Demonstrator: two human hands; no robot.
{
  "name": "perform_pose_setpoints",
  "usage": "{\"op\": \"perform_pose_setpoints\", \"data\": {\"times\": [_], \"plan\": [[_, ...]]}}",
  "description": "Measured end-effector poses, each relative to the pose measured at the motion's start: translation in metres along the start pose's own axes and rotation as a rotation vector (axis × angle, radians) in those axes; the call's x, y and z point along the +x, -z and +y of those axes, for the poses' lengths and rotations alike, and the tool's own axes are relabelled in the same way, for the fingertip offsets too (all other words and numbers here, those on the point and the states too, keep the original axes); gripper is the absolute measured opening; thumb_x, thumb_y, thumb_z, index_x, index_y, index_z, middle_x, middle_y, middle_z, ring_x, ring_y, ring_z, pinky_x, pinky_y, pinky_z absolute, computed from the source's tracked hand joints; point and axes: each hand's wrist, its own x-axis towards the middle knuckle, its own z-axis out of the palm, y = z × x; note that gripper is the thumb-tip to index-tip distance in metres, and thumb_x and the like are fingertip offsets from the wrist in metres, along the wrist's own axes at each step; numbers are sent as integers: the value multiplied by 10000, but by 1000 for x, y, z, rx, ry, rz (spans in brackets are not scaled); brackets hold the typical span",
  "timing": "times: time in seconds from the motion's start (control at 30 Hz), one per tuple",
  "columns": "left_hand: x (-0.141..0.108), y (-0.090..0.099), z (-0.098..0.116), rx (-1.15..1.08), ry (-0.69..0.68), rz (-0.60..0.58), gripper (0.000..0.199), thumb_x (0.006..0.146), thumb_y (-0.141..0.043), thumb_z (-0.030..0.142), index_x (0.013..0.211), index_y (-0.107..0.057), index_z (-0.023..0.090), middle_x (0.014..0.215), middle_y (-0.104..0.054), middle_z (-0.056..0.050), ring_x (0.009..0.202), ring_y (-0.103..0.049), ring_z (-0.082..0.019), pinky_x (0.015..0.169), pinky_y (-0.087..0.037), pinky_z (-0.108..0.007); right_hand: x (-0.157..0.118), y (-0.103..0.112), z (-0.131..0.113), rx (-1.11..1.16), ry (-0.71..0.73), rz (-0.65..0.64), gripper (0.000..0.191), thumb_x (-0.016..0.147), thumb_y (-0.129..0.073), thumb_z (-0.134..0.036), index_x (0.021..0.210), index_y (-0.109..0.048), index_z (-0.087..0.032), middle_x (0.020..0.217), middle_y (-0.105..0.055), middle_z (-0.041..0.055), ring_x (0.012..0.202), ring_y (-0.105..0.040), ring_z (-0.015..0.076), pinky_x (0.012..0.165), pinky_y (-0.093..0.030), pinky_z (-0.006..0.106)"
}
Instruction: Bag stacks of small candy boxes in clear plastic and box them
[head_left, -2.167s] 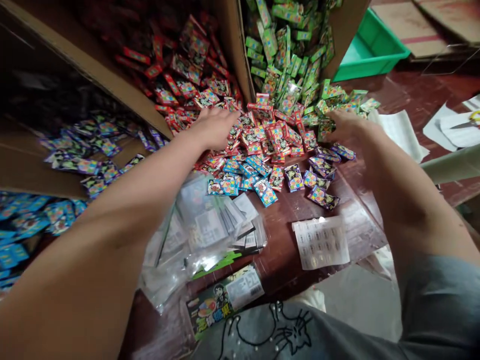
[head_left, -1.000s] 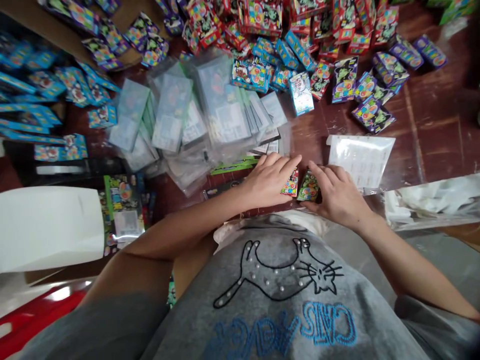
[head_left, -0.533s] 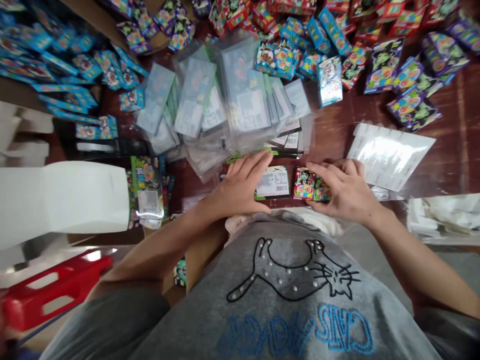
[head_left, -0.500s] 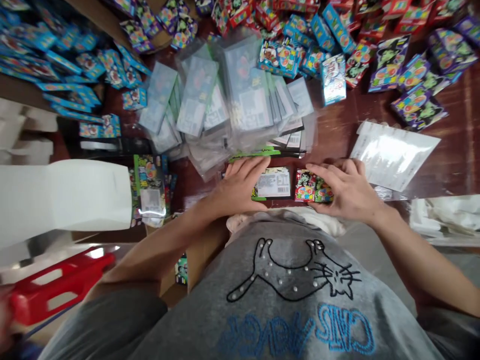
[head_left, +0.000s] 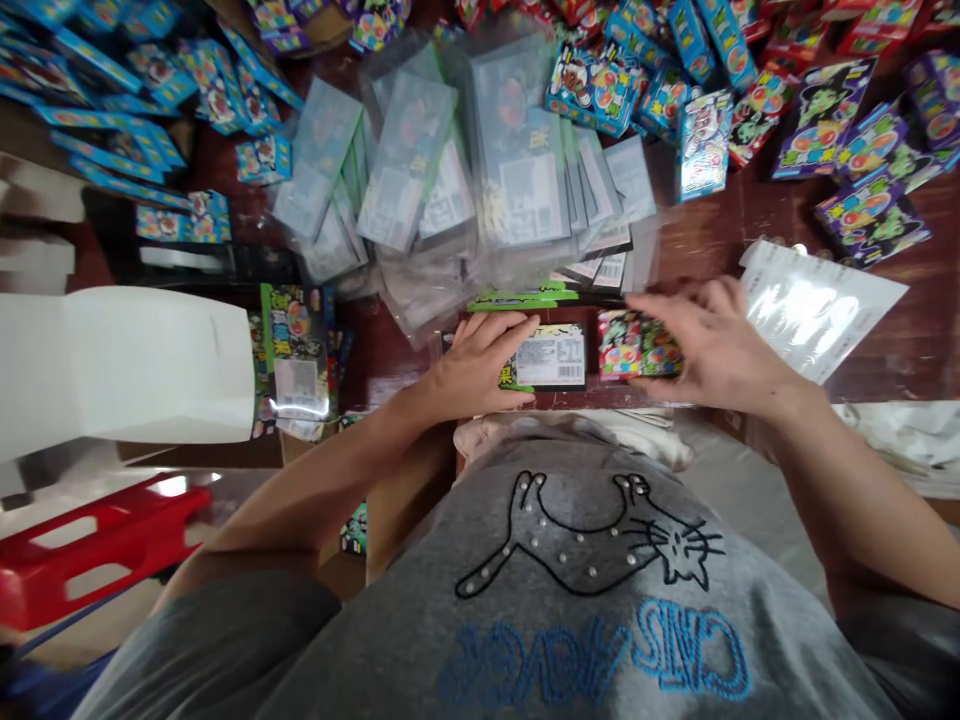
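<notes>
My left hand (head_left: 480, 365) lies over the left part of a flat black and green printed box (head_left: 551, 357), fingers on its far edge and thumb on its near edge. A white label with a barcode faces up on it. To its right, my right hand (head_left: 709, 340) grips a small red printed box (head_left: 619, 343) and a small green printed box (head_left: 658, 345) side by side, between thumb and fingers. A narrow gap separates this pair from the flat box. The palm hides the pair's right end.
Clear plastic sleeves with printed cards (head_left: 517, 190) lie beyond my hands. Small blue boxes (head_left: 596, 90) and purple boxes (head_left: 825, 120) are heaped at the back. A shiny white sheet (head_left: 814, 300) lies right. At left are more black-green packs (head_left: 296, 350) and a red plastic stool (head_left: 97, 545).
The view has shifted slightly. My right hand and the small boxes have moved a little away from me and to the right of the flat box. My left hand keeps its place on it.
</notes>
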Motion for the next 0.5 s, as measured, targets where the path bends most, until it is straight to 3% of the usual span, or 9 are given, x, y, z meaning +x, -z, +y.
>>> {"op": "perform_pose_setpoints", "data": {"times": [0.1, 0.17, 0.37, 0.5], "plan": [[0, -1, 2, -8, 25, 21, 1080, 785, -916, 452, 1700, -386, 235, 1528, -571, -162, 1383, -541, -393, 1224, -420, -558, -5, 2, -7, -64, -175, 109, 812, 901, -758, -664, 1574, -526, -271, 1380, -707, 155, 1245, -552, 456, 1133, -356, 688], [1, -3, 5, -12, 38, 46, 1073, 787, -915, 446, 1698, -387, 237, 1520, -572, -155, 1389, -535, -390, 1225, -421, -547, -7, -5, -17, -86, -205, 136, 788, 898, -750, -688, 1533, -558, -262, 1388, -703, 152, 1248, -554, 464, 1138, -348, 724], [6, -9, 13, -15, 21, 80, 1043, 796, -901, 423, 1693, -404, 231, 1510, -571, -157, 1369, -534, -391, 1221, -419, -559, -7, -27, -28, -2, -35, 32, 798, 918, -769, -638, 1588, -505, -294, 1387, -739, 124, 1225, -582, 424, 1146, -398, 718], [8, -10, 17, -18, 36, 57, 1027, 792, -893, 420, 1688, -421, 247, 1510, -572, -148, 1374, -532, -392, 1220, -423, -558, -6, -20, -16, 105, 91, 28, 1066, 902, -788, -678, 1734, -288, -238, 1614, -585, 204, 1431, -536, 450, 1206, -436, 697]]}}
